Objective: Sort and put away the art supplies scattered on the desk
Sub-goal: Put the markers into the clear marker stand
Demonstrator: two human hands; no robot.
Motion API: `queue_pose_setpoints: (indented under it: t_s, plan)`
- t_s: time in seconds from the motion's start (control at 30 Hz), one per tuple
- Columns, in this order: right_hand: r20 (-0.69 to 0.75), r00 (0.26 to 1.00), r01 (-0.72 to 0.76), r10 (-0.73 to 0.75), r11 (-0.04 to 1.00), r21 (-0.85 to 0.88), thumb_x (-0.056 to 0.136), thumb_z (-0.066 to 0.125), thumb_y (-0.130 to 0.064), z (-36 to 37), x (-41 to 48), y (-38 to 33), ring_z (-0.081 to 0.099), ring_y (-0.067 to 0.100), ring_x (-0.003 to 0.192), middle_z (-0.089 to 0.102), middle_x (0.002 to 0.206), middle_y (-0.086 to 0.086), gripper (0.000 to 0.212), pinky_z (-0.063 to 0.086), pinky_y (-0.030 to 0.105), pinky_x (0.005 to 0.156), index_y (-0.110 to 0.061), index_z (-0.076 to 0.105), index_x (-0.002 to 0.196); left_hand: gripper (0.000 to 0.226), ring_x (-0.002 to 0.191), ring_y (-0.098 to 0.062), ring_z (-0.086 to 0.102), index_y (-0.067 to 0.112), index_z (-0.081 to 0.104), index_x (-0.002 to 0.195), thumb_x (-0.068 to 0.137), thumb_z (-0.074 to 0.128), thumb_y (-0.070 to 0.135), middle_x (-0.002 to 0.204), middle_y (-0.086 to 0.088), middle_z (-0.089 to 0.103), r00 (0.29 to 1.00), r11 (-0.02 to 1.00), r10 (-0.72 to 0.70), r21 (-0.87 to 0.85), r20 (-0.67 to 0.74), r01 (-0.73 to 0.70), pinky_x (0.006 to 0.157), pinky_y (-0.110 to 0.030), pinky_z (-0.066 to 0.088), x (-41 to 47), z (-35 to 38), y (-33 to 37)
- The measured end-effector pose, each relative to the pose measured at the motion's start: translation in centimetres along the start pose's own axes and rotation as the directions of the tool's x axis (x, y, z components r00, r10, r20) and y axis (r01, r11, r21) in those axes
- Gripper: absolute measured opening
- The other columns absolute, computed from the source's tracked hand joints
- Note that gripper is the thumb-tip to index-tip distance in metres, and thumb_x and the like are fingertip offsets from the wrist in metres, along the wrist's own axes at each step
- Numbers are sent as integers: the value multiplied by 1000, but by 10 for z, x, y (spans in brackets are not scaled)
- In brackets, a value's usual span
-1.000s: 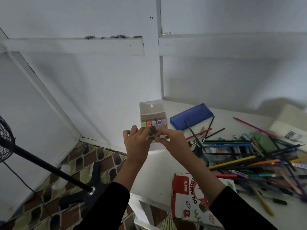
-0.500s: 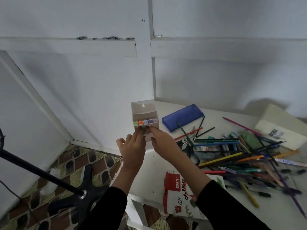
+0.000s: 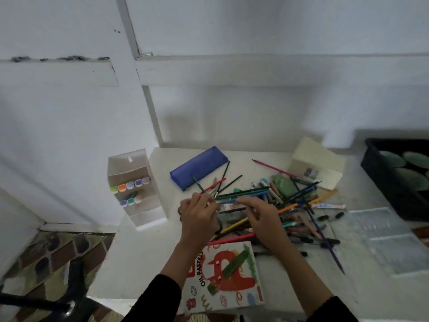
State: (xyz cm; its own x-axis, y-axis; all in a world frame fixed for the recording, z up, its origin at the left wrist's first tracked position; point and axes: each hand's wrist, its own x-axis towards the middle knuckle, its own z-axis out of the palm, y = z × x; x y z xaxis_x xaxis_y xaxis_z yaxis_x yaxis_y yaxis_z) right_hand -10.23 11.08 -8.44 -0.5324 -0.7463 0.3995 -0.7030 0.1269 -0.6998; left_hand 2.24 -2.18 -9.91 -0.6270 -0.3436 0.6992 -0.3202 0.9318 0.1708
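One clear marker stand [image 3: 148,214] holds eight markers [image 3: 130,185]: five caps in the upper row and three in the lower row. On the desk there is one blue pencil case [image 3: 199,166], one oil pastels box [image 3: 246,284], one cream carton [image 3: 318,163], one black crate [image 3: 383,173], one clear plastic tray [image 3: 385,242] and one white paint tube [image 3: 327,206]. The pencils and pens in the loose pile [image 3: 297,205] overlap too much to count.
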Motion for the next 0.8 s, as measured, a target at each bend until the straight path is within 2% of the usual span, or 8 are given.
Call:
queue_pose_setpoints:
  t_s: [0.1, 0.2, 0.27, 0.37, 0.5, 0.57, 0.67, 0.8]
  plan:
    - [-36, 995, -94, 92, 994, -63, 82, 58, 12, -40, 4, 34, 59, -5, 74, 71, 92, 9, 24, 42, -1, 73, -4, 72, 95, 15, 92, -20, 57, 24, 70, 78, 78, 60, 13, 93, 8, 65, 945, 977, -204, -9, 255, 214, 76, -37, 31, 25, 34, 23]
    - [23, 970, -234, 241, 958, -166, 88, 57, 2, -69, 23, 61, 55, 4, 59, 71, 87, 11, 20, 42, 11, 58, -7, 72, 97, 21, 113, -17, 50, 31, 69, 99, 91, 51, 22, 107, 10, 63, 810, 921, -374, 81, 451, 381, 89, -40, 29, 60, 61, 37]
    - [107, 954, -253, 280, 945, -209, 90, 55, -5, -79, 45, 74, 57, 13, 71, 70, 92, 8, 20, 44, 19, 66, -10, 71, 103, 23, 113, -19, 50, 32, 67, 104, 94, 47, 26, 111, 8, 64, 731, 905, -411, 143, 545, 401, 93, -43, 29, 86, 78, 40]
    - [220, 958, -123, 187, 953, -277, 91, 54, -11, -82, 85, 83, 53, 14, 95, 67, 103, -1, 21, 46, 31, 87, -14, 69, 105, 20, 109, -22, 54, 31, 68, 100, 93, 50, 29, 108, 6, 65, 621, 891, -443, 245, 647, 382, 97, -50, 28, 114, 99, 40]
    - [400, 898, 3, 185, 905, -426, 93, 48, -16, -61, 131, 92, 49, 18, 109, 60, 112, 1, 27, 45, 36, 89, -25, 64, 114, 15, 114, -21, 53, 36, 70, 98, 89, 59, 42, 118, 8, 61, 487, 893, -404, 217, 774, 395, 104, -60, 18, 127, 119, 39]
    - [495, 844, 118, 207, 829, -547, 93, 48, -21, -45, 147, 101, 50, 22, 111, 62, 113, 3, 24, 45, 38, 87, -23, 64, 112, 14, 111, -20, 54, 38, 71, 93, 86, 62, 46, 112, 8, 63, 482, 879, -410, 195, 774, 436, 105, -61, 19, 126, 124, 37]
    - [574, 766, 158, 289, 781, -604, 91, 52, -33, -29, 160, 116, 55, 26, 108, 62, 114, 6, 26, 45, 40, 88, -16, 62, 109, 12, 102, -17, 57, 36, 73, 86, 82, 67, 45, 88, 14, 62, 507, 858, -444, 188, 739, 478, 105, -57, 23, 124, 129, 37]
    - [594, 736, 150, 324, 777, -611, 86, 58, -37, -19, 169, 122, 55, 26, 106, 60, 113, 5, 31, 39, 40, 87, -16, 57, 109, 7, 102, -19, 56, 32, 73, 84, 81, 69, 36, 99, 11, 67, 483, 849, -471, 232, 738, 474, 102, -58, 23, 130, 128, 37]
